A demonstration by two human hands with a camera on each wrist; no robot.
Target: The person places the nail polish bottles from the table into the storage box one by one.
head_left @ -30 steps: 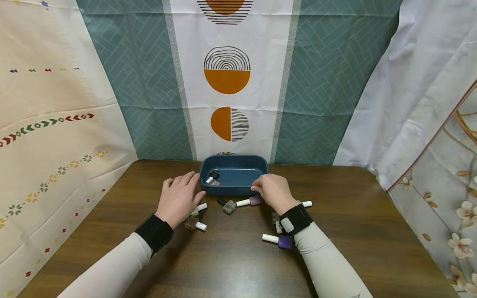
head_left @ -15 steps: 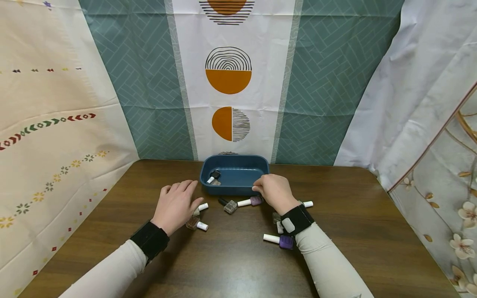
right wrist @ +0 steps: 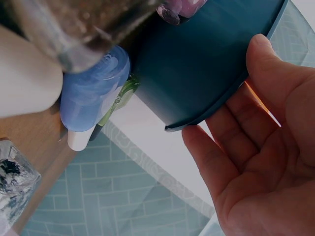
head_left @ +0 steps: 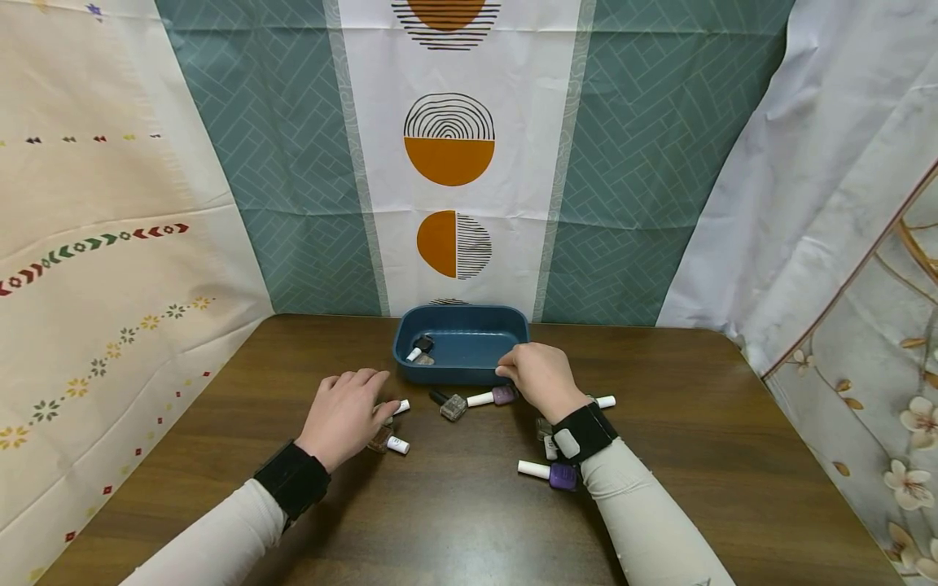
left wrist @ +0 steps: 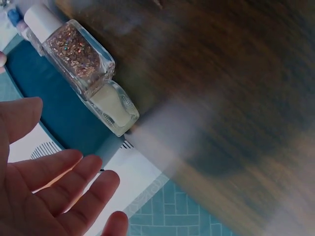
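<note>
A dark blue plastic bin (head_left: 454, 374) stands at the table's far edge, with a small black nail polish bottle (head_left: 422, 343) and a paler one inside at its left end. My right hand (head_left: 544, 378) pinches the bin's front right rim between thumb and fingers, as the right wrist view confirms. Over two nail polish bottles on the left hovers my left hand (head_left: 343, 417), fingers spread and loosely bent, holding nothing. These are a cream bottle (left wrist: 115, 108) and a copper glitter bottle (left wrist: 74, 51) with a white cap. In the head view the left thumb overlaps the cream bottle's cap.
In front of the bin lie a grey glitter bottle (head_left: 453, 407) with a black cap and a mauve bottle (head_left: 504, 395). A purple bottle (head_left: 563, 476) lies nearer me. Several more, including a blue bottle (right wrist: 96, 83), lie around the right wrist. Curtains hang behind the table (head_left: 454, 505).
My left hand has drawn back slightly from the bin and come down over the cream bottle, its fingers bending more. My right hand stays on the bin's rim.
</note>
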